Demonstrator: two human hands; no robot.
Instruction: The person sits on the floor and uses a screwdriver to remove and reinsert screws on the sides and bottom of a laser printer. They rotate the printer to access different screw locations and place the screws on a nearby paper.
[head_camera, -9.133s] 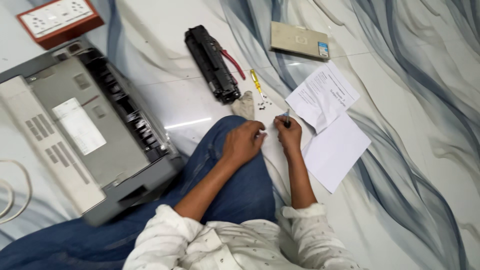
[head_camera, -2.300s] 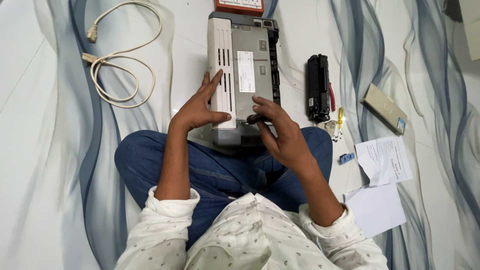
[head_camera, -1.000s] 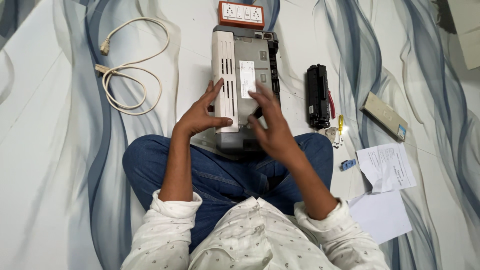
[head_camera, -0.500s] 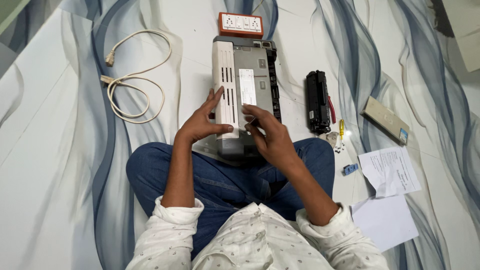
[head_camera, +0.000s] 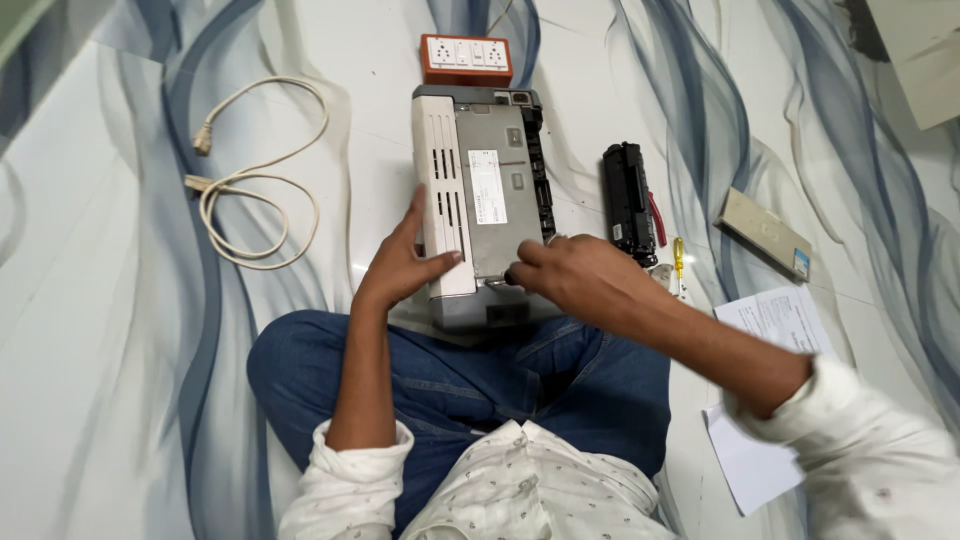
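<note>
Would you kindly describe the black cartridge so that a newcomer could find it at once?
Start at the grey printer lying on the marbled floor. Just to its right lies the black cartridge, long and blocky. It alone is black, with a thin red tool alongside.

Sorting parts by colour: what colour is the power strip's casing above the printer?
Orange casing, white socket face: power strip, clearest in the head view.

Printer (head_camera: 480, 190) near edge hidden under hands; white papers (head_camera: 770, 400) partly covered.
</note>
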